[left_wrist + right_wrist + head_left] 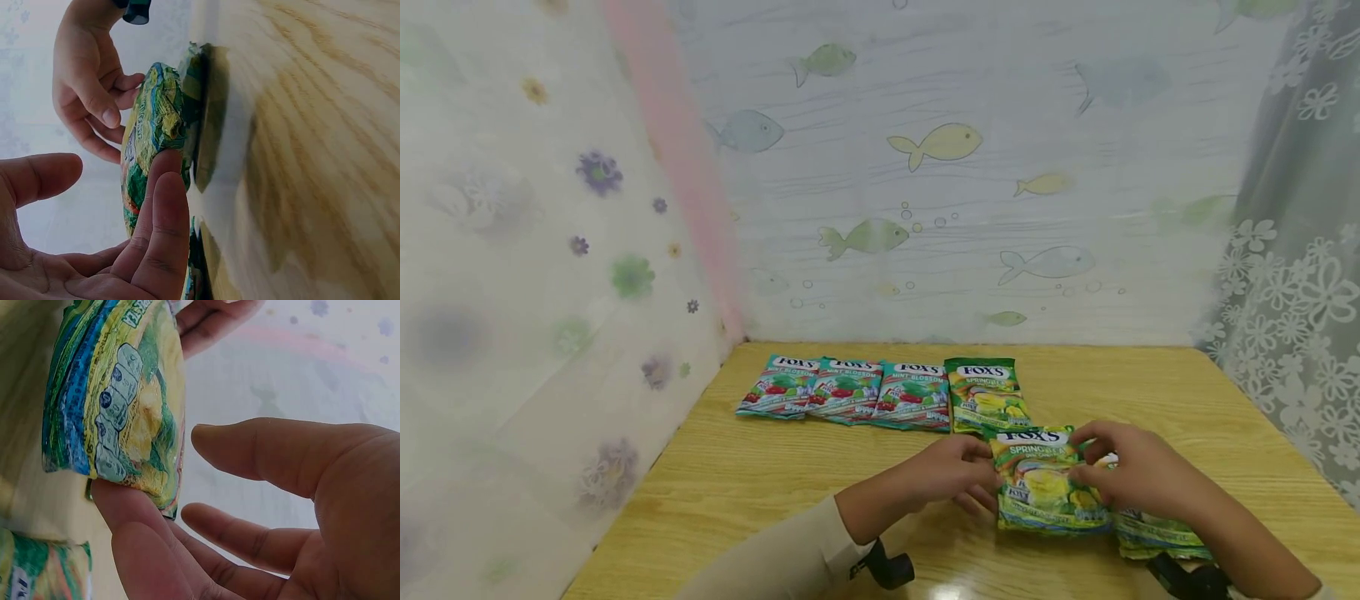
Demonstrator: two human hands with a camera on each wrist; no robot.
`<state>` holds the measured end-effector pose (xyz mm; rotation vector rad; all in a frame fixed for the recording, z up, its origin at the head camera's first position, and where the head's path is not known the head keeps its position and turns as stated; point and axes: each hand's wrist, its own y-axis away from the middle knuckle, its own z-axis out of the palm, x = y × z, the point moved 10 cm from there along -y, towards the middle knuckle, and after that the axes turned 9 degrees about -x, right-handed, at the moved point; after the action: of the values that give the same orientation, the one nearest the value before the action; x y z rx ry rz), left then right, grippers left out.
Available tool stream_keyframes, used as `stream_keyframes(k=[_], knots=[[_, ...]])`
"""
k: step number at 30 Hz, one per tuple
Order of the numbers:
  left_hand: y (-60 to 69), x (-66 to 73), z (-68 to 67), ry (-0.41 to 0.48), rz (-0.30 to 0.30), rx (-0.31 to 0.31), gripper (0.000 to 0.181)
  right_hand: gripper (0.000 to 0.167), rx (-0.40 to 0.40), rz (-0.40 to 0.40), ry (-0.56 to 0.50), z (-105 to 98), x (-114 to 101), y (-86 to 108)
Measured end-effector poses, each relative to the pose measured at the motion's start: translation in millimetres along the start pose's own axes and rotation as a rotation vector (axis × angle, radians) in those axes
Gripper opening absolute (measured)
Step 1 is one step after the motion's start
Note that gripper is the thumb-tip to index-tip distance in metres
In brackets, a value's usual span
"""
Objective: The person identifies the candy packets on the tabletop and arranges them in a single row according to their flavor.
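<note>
A yellow-green FOX'S Spring Tea candy bag (1048, 487) stands between my two hands, its printed face up, seemingly a little above the table. My left hand (951, 473) touches its left edge with extended fingers, and the left thumb (47, 178) is apart from the bag. At the other edge, fingers of my right hand (1150, 471) reach under the bag (134, 406), while the right thumb (250, 450) stays clear of it. Another yellow-green candy bag (1161, 535) lies partly hidden below my right hand.
At the back of the wooden table (760, 492), three teal FOX'S Mint Blossom bags (847, 392) lie in an overlapping row. One green Spring Tea bag (988, 396) adjoins the row's right end. Patterned covering (955, 208) hangs behind and at both sides.
</note>
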<state>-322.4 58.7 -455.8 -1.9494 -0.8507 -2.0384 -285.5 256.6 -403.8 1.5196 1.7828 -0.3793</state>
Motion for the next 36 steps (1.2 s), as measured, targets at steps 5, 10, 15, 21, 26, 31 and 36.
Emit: stream_keyframes(k=[5,10,15,21,26,31,36], knots=[[-4.4,6.8,-2.2,-0.016,0.02,0.014,0.062,0.055,0.028,-0.012,0.022,-7,-2,0.6],[-5.7,15.7,-4.4,-0.027,0.036,0.041,0.061,0.057,0.041,-0.017,0.007,-14,-5,0.8],[-9.0,23.2,-8.4,-0.04,0.046,0.083,0.061,0.06,0.057,-0.019,0.019,-24,-8,0.1],[-12.6,33.2,-12.4,-0.048,0.067,0.105,0.061,0.062,0.072,-0.022,0.063,-37,-10,-1.4],[-14.6,43.0,-14.5,-0.05,0.106,0.117,0.06,0.064,0.099,-0.031,0.107,-48,-13,-4.5],[-16.9,54.8,-15.7,-0.059,0.143,0.118,0.061,0.065,0.12,-0.046,0.136,-58,-18,-6.0],[-21.2,59.8,-18.4,-0.046,0.147,0.125,0.058,0.066,0.132,-0.058,0.122,-65,-20,-7.3]])
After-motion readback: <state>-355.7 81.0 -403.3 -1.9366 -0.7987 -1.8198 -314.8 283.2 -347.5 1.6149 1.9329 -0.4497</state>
